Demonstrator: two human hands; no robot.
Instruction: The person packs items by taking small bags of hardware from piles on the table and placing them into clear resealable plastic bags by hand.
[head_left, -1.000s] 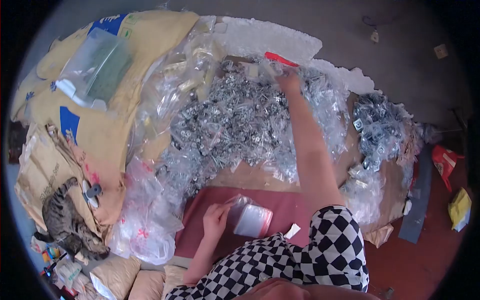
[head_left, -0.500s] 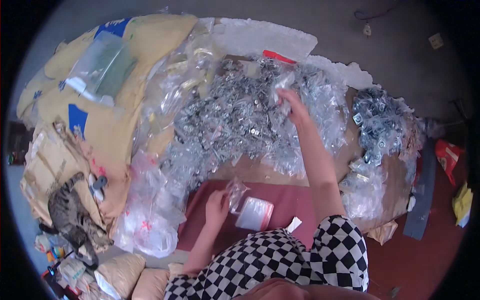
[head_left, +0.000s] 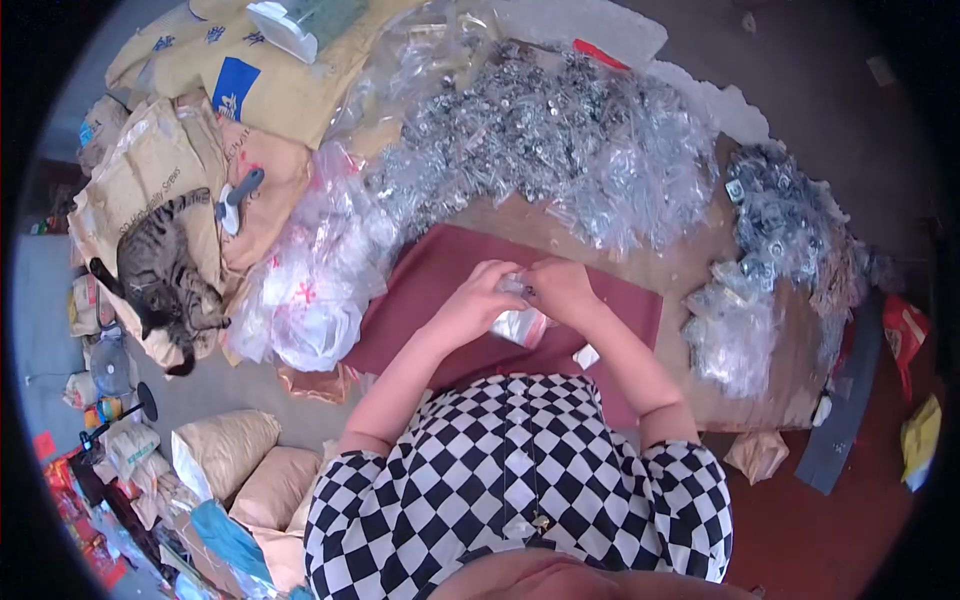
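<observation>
We list: one small clear bag [head_left: 514,284], above the burgundy mat [head_left: 420,285], gripped between the curled fingers of left hand [head_left: 485,294] and right hand [head_left: 562,290]. We judge it light, limp and slippery, best pinched by its edges. Lettering: paper sack [head_left: 150,190], "Screws" legible, remainder uncertain; plastic bag [head_left: 330,325], red marks, unreadable to us.

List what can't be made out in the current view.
Head view: contents of the clear plastic, partly covered by the left grip.
Head view: whether the right grip pinches it; its own knuckles hide the contact.
Head view: plastic tub, cut off by the top edge.
Head view: pieces in the heap, too small.
</observation>
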